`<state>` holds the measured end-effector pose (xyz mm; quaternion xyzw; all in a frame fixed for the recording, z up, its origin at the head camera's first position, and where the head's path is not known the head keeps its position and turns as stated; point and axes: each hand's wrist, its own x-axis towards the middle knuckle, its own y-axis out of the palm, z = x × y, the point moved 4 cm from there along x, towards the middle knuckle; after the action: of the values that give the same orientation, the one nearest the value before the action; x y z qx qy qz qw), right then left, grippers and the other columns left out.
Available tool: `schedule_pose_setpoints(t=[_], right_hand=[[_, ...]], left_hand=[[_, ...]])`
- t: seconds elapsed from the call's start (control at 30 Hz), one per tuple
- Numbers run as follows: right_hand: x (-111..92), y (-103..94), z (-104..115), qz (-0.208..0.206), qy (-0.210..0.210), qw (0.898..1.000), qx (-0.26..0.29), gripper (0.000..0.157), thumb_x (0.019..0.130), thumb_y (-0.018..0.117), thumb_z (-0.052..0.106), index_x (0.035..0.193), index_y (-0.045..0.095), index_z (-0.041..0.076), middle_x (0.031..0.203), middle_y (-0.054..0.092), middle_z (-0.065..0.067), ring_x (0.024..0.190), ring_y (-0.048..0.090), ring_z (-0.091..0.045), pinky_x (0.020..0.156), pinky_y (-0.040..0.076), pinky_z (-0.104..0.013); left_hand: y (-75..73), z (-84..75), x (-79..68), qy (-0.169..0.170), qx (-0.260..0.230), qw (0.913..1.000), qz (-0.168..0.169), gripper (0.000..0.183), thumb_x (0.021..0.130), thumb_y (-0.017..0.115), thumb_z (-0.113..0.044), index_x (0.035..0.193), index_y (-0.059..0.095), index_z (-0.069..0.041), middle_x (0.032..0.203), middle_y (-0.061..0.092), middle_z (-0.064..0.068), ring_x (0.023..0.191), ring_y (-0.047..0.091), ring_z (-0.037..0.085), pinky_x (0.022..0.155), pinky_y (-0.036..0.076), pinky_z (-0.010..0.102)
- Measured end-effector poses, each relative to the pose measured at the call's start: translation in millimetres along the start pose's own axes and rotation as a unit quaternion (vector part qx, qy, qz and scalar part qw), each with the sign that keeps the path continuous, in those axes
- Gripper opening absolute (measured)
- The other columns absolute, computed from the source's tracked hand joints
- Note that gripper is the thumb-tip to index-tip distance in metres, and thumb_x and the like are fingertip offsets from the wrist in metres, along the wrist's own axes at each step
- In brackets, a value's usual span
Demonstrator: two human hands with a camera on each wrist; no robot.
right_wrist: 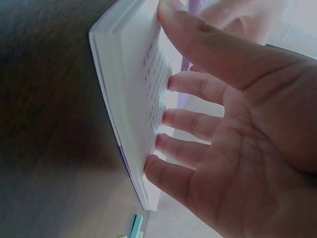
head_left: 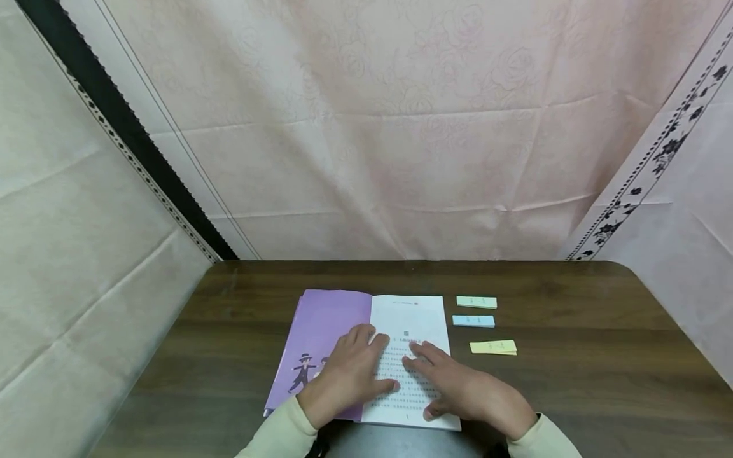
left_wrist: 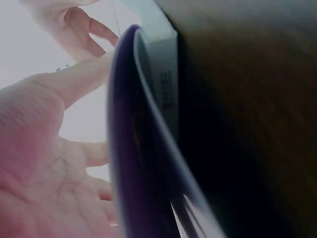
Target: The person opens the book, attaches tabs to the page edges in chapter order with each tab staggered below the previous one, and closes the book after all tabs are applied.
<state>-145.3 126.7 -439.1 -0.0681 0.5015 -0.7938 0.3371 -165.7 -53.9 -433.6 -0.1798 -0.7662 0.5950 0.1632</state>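
An open book (head_left: pixel 420 318) lies on the wooden table, its left side purple with small printed figures and its right page white with lines of print. My left hand (head_left: pixel 352 369) rests over the fold, fingers fairly straight, thumb reaching onto the white page. On the right page, my right hand (head_left: pixel 466 388) touches the paper with spread fingertips; the right wrist view shows these fingers (right_wrist: pixel 190 124) extended against the printed page. In the left wrist view, the curved purple cover (left_wrist: pixel 119 124) stands beside the left palm (left_wrist: pixel 49 163). Neither hand grips anything.
Right of the book lie a green sticky-note pad (head_left: pixel 476 302), a blue one (head_left: pixel 473 321) and a yellow one (head_left: pixel 494 347). The brown table (head_left: pixel 572 331) has rounded far corners. Pale patterned cloth (head_left: pixel 401 159) hangs behind it and at both sides.
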Motion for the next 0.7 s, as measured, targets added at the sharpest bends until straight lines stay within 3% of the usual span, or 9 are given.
schedule_pose_setpoints(t=[0.2,0.37,0.7], right_hand=[[0,0.4,0,0.001,-0.001,1.0,0.006,0.085,0.081,0.09,0.022,0.155,0.051,0.007,0.169,0.031,-0.019,0.156,0.026,-0.045,0.116,0.038,-0.06],[1,0.6,0,-0.002,-0.007,1.0,0.003,0.086,0.08,0.09,0.022,0.155,0.05,0.006,0.169,0.031,-0.019,0.156,0.026,-0.045,0.116,0.038,-0.06],[-1,0.2,-1,-0.002,-0.003,1.0,0.009,0.085,0.08,0.09,0.02,0.155,0.051,0.006,0.169,0.032,-0.02,0.156,0.026,-0.046,0.116,0.038,-0.06]], left_hand=[[1.6,3.7,0.3,-0.006,-0.003,0.9992,0.04,0.084,0.08,0.09,-0.05,0.147,0.059,-0.011,0.148,0.053,0.021,0.14,0.049,0.038,0.111,0.046,0.054],[-2.9,8.8,3.3,-0.008,-0.016,0.9979,0.063,0.081,0.081,0.091,-0.044,0.149,0.059,-0.013,0.147,0.053,0.018,0.138,0.05,0.037,0.107,0.051,0.051],[-7.8,11.8,7.6,-0.003,-0.026,0.9977,0.063,0.078,0.078,0.095,-0.034,0.145,0.06,-0.013,0.139,0.058,0.009,0.13,0.054,0.031,0.104,0.053,0.047]])
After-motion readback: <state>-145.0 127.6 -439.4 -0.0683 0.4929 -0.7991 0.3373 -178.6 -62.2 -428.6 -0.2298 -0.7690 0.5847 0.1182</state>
